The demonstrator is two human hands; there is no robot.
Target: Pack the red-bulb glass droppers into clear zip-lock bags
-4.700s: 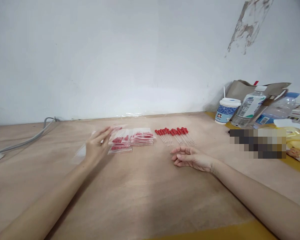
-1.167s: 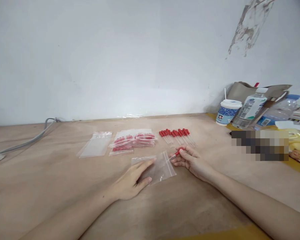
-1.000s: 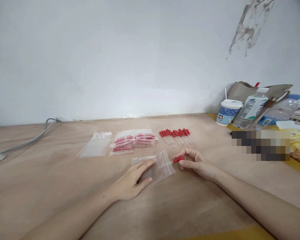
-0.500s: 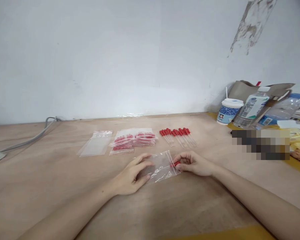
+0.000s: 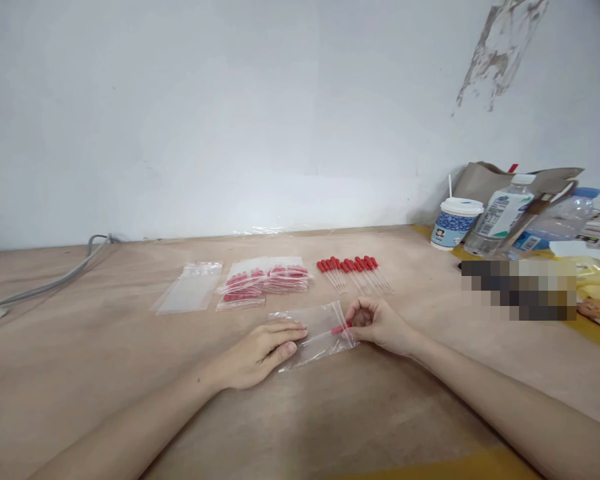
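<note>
A small clear zip bag (image 5: pixel 316 332) lies flat on the wooden table (image 5: pixel 130 373). My left hand (image 5: pixel 263 350) rests with flat fingers on its left end, pinning it down. A red-bulbed dropper (image 5: pixel 337 329) lies inside the bag, its red bulb at the mouth. My right hand (image 5: pixel 380 325) is curled at that mouth, fingertips pinched against the bag's edge and the bulb. Behind, a row of loose red-bulbed droppers (image 5: pixel 353 272) lies on the table.
Filled bags of droppers (image 5: pixel 263 283) are piled behind the left hand, with a stack of empty bags (image 5: pixel 187 297) to their left. A grey cable (image 5: pixel 50 283) runs at far left. A paper cup (image 5: pixel 454 223), bottles (image 5: pixel 500 215) and packets crowd the right.
My left hand fetched an empty bag and laid it down. My right hand picked a dropper from the row and slid it glass-end first into the bag, up to the bulb.
</note>
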